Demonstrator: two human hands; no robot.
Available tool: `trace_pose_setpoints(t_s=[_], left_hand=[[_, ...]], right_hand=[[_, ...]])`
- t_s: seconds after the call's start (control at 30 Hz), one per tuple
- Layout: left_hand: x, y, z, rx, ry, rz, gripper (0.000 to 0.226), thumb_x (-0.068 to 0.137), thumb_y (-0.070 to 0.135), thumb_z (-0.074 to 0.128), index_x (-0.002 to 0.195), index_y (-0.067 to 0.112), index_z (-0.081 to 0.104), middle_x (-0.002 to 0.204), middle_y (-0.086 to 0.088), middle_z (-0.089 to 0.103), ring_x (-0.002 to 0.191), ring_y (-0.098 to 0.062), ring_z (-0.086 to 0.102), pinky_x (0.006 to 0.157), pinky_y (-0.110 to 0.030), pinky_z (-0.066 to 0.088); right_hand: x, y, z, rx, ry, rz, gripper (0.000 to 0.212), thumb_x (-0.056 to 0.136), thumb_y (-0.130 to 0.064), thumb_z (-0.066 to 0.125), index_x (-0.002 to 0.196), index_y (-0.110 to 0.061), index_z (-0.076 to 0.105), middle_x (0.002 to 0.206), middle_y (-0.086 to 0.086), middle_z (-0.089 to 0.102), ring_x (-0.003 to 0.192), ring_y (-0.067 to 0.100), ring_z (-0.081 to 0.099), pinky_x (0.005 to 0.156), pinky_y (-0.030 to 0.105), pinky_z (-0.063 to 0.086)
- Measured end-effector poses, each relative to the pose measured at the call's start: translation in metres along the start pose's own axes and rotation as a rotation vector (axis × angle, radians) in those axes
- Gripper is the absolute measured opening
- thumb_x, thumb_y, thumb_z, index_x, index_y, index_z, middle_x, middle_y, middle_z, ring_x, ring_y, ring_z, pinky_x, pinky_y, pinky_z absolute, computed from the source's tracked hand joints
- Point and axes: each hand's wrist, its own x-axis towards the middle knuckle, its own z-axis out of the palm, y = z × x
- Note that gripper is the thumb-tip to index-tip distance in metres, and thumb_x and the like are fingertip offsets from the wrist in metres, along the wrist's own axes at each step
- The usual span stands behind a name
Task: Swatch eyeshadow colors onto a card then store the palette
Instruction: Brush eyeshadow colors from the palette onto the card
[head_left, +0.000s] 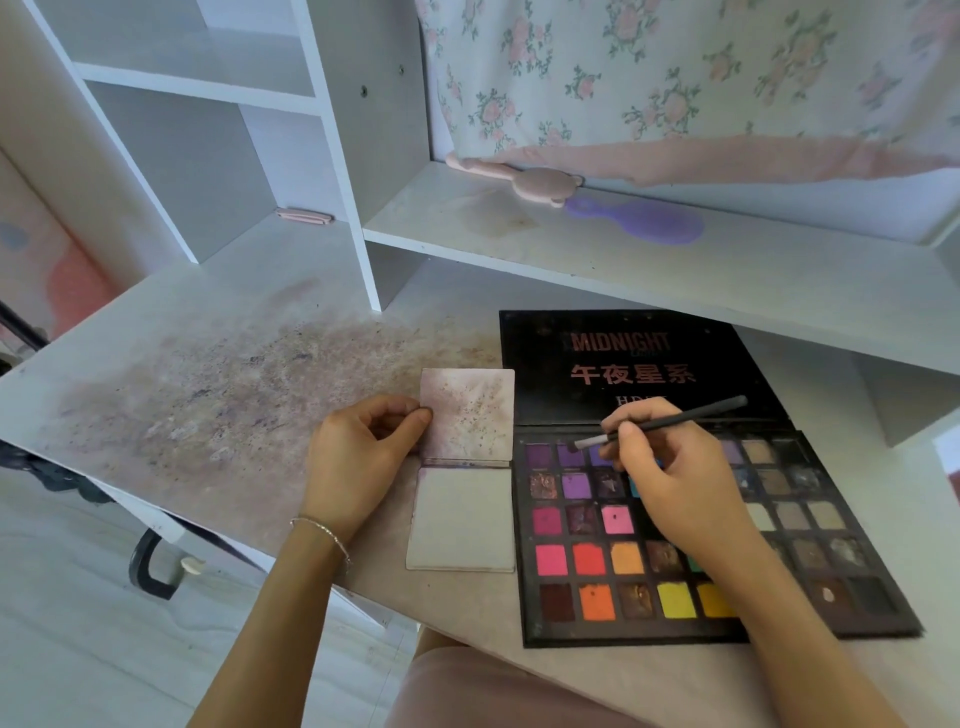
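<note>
A stained bench (208, 374) carried the open eyeshadow palette (701, 545) at the right, with the card (467, 415) just left of it. The left hand (363, 447) pinched the card's edge; the right hand (670, 478) gripped a brush (670, 422) over the purple pans.

A purple hairbrush (641, 221) and a pink bear-shaped comb (524, 179) lie on the white shelf (571, 260); floral fabric (675, 78) hangs behind. The worktop (208, 374) is powder-stained.
</note>
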Motion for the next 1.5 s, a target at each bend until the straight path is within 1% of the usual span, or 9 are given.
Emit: trace_pose_setpoints(t_s=[0.17, 0.27, 0.43, 0.63, 0.77, 0.87, 1.13, 1.27, 1.5], left_hand=[[0.000, 0.001, 0.000, 0.000, 0.006, -0.002, 0.022, 0.078, 0.017, 0.070, 0.065, 0.034, 0.064, 0.066, 0.007, 0.068, 0.061, -0.012, 0.065, 0.072, -0.034, 0.054], [-0.001, 0.001, 0.000, 0.002, 0.001, -0.002, 0.020, 0.079, 0.017, 0.070, 0.066, 0.031, 0.065, 0.068, 0.004, 0.069, 0.065, -0.018, 0.066, 0.074, -0.035, 0.054], [-0.001, 0.002, 0.000, 0.018, -0.001, 0.007, 0.019, 0.079, 0.017, 0.069, 0.066, 0.031, 0.065, 0.066, 0.005, 0.068, 0.058, -0.007, 0.062, 0.073, -0.032, 0.054], [-0.001, 0.001, 0.000, 0.004, 0.003, 0.004, 0.020, 0.079, 0.016, 0.069, 0.066, 0.031, 0.065, 0.068, 0.003, 0.069, 0.064, -0.018, 0.065, 0.074, -0.037, 0.054], [0.000, 0.001, 0.000, -0.011, -0.006, 0.002, 0.019, 0.079, 0.016, 0.069, 0.066, 0.030, 0.065, 0.064, 0.001, 0.067, 0.061, -0.020, 0.062, 0.071, -0.039, 0.055], [-0.001, 0.002, 0.000, -0.033, -0.008, -0.005, 0.021, 0.078, 0.015, 0.069, 0.065, 0.031, 0.065, 0.065, 0.001, 0.067, 0.063, -0.022, 0.063, 0.070, -0.040, 0.055], [0.000, 0.001, 0.000, -0.004, -0.031, 0.005, 0.019, 0.079, 0.019, 0.068, 0.068, 0.034, 0.064, 0.069, 0.007, 0.068, 0.067, -0.014, 0.065, 0.068, -0.034, 0.054], [0.000, -0.001, -0.001, -0.004, -0.046, 0.028, 0.018, 0.080, 0.020, 0.067, 0.070, 0.034, 0.064, 0.070, 0.008, 0.069, 0.068, -0.011, 0.066, 0.069, -0.036, 0.055], [0.001, -0.002, 0.000, 0.019, -0.027, 0.034, 0.016, 0.080, 0.019, 0.068, 0.070, 0.031, 0.065, 0.070, 0.002, 0.069, 0.068, -0.017, 0.066, 0.071, -0.042, 0.055]], right_hand=[[-0.001, 0.000, 0.001, -0.017, -0.041, -0.021, 0.020, 0.086, -0.016, 0.048, 0.077, -0.031, 0.055, 0.079, -0.021, 0.066, 0.070, 0.004, 0.063, 0.061, 0.014, 0.049], [-0.001, 0.001, 0.001, -0.053, -0.031, -0.011, 0.017, 0.086, -0.016, 0.048, 0.076, -0.028, 0.055, 0.078, -0.018, 0.066, 0.068, 0.007, 0.062, 0.061, 0.019, 0.050], [-0.002, 0.002, -0.001, -0.026, 0.003, 0.005, 0.016, 0.086, -0.018, 0.049, 0.076, -0.028, 0.057, 0.068, -0.005, 0.066, 0.065, 0.007, 0.062, 0.061, 0.024, 0.051], [-0.001, -0.001, -0.001, 0.015, 0.033, 0.009, 0.024, 0.088, -0.013, 0.048, 0.078, -0.033, 0.057, 0.067, 0.005, 0.063, 0.066, 0.022, 0.060, 0.062, 0.036, 0.050], [-0.001, -0.012, 0.005, 0.134, 0.009, -0.054, 0.025, 0.090, -0.002, 0.046, 0.082, -0.022, 0.059, 0.075, -0.003, 0.064, 0.062, 0.010, 0.058, 0.055, 0.020, 0.047], [0.001, -0.022, 0.016, 0.221, -0.047, -0.059, 0.021, 0.090, -0.002, 0.046, 0.082, -0.016, 0.060, 0.073, -0.005, 0.065, 0.066, 0.005, 0.061, 0.062, 0.013, 0.047], [0.001, -0.042, 0.059, 0.235, -0.299, -0.057, 0.015, 0.086, -0.009, 0.054, 0.083, -0.023, 0.059, 0.077, -0.005, 0.066, 0.075, 0.010, 0.065, 0.070, 0.034, 0.055], [0.001, -0.039, 0.069, 0.167, -0.316, -0.098, 0.011, 0.086, -0.009, 0.056, 0.081, -0.019, 0.058, 0.074, -0.009, 0.064, 0.075, 0.002, 0.062, 0.065, 0.015, 0.048], [-0.001, -0.033, 0.069, 0.123, -0.271, -0.090, 0.012, 0.085, -0.011, 0.057, 0.077, -0.020, 0.058, 0.082, -0.011, 0.063, 0.073, 0.005, 0.059, 0.063, 0.015, 0.047]])
